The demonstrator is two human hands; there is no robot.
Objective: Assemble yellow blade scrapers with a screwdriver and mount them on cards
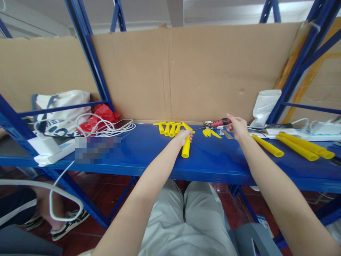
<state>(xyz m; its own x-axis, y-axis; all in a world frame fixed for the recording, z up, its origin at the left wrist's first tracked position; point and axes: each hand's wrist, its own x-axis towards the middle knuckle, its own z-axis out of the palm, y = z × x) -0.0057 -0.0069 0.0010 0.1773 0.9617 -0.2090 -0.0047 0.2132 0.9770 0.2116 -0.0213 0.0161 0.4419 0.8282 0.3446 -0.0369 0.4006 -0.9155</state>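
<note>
A yellow tube [185, 150] is clamped in the left hand [185, 137], and a red tool [217, 123] is gripped by the right hand [238, 126].

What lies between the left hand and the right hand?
In the head view, small yellow pieces and a small grey piece lie there; the red-handled tool in the right hand points across toward the left hand.

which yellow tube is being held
The centre tube in the left grip, its end nearest the person; the row farther back and three tubes at right lie unheld.
</note>
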